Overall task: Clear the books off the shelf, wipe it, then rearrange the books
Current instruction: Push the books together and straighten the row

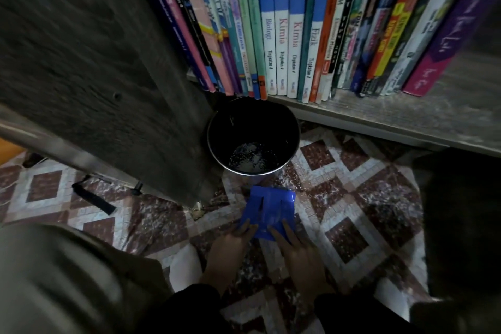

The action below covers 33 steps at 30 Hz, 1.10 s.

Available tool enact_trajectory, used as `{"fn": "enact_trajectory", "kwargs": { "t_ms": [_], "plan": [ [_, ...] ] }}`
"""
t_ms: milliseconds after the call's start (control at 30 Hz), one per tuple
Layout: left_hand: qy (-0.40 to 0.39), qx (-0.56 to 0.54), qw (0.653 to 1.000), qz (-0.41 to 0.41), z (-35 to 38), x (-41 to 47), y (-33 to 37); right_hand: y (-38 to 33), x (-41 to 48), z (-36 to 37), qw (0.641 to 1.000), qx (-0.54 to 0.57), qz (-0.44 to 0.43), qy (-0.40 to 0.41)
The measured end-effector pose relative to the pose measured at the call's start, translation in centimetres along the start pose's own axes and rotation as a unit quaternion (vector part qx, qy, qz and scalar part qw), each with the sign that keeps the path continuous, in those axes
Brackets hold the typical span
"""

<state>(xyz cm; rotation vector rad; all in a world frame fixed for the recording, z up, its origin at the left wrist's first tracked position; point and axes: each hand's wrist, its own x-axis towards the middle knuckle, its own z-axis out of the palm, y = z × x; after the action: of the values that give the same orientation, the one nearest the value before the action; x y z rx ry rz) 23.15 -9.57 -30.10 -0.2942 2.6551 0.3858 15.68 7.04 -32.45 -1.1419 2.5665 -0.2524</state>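
Head view: a row of books (294, 35) stands spine-out on the shelf (385, 116), packed close. The ones at either end appear to lean in the wide-angle picture. The board in front of them looks dusty. The dark side panel (89, 62) of the bookcase fills the upper left.

A black bucket (217, 138) sits on the patterned tile floor (349, 241), just below the shelf's front edge and against the side panel, with a little speckled water at its bottom.

Just in front of the bucket is a blue cloth (267, 209). The left hand (230, 244) and right hand (302, 252) each have fingers laid close together, fairly straight, over the cloth's near edge. The thumbs are hidden, so I cannot tell whether the hands pinch it or only rest on it.

A black strap (92, 198) lies on the floor to the left.
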Motion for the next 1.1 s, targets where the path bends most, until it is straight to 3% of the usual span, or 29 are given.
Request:
{"fn": "enact_trajectory", "kwargs": {
  "t_ms": [100, 200, 300, 333, 400, 600, 700, 800, 933, 1100],
  "plan": [
    [-0.03, 0.016, 0.999, 0.012, -0.4, 0.6, 1.0, 1.4, -0.6, 1.8, 0.997, 0.042, 0.037, -0.053],
    [-0.02, 0.018, 1.0, 0.016, -1.1, 1.6, 1.8, 1.6, 0.1, 0.2, 0.997, 0.048, 0.058, -0.027],
    [0.02, -0.034, 0.999, 0.028, -2.3, 2.4, 2.6, 2.9, 1.1, -2.2, 0.993, -0.056, 0.013, -0.099],
    [0.031, -0.063, 0.997, 0.031, -3.0, 2.6, 2.8, 3.7, 1.7, -2.8, 0.994, -0.074, -0.025, -0.076],
    [0.049, -0.095, 0.994, 0.024, -5.0, 3.3, 3.3, 5.2, 1.6, -3.8, 1.0, -0.017, -0.008, -0.025],
    [0.072, -0.056, 0.991, 0.099, -15.4, 4.9, 6.6, 7.2, 1.5, -16.9, 0.999, 0.037, 0.02, -0.013],
    [0.101, -0.061, 0.978, 0.172, -21.2, 4.4, 8.8, 8.2, 0.4, -23.6, 0.991, 0.128, 0.026, -0.008],
    [0.118, -0.135, 0.954, 0.24, -27.2, 2.9, 11.6, 8.4, -2.1, -30.5, 0.967, 0.243, -0.015, 0.076],
    [0.2, -0.23, 0.907, 0.292, -33.8, 1.5, 16.8, 9.8, -5.3, -37.9, 0.929, 0.318, 0.012, 0.188],
    [0.317, -0.165, 0.87, 0.341, -37.8, 3.3, 23.7, 12.8, -7.7, -42.9, 0.881, 0.329, 0.076, 0.333]
  ]
}}
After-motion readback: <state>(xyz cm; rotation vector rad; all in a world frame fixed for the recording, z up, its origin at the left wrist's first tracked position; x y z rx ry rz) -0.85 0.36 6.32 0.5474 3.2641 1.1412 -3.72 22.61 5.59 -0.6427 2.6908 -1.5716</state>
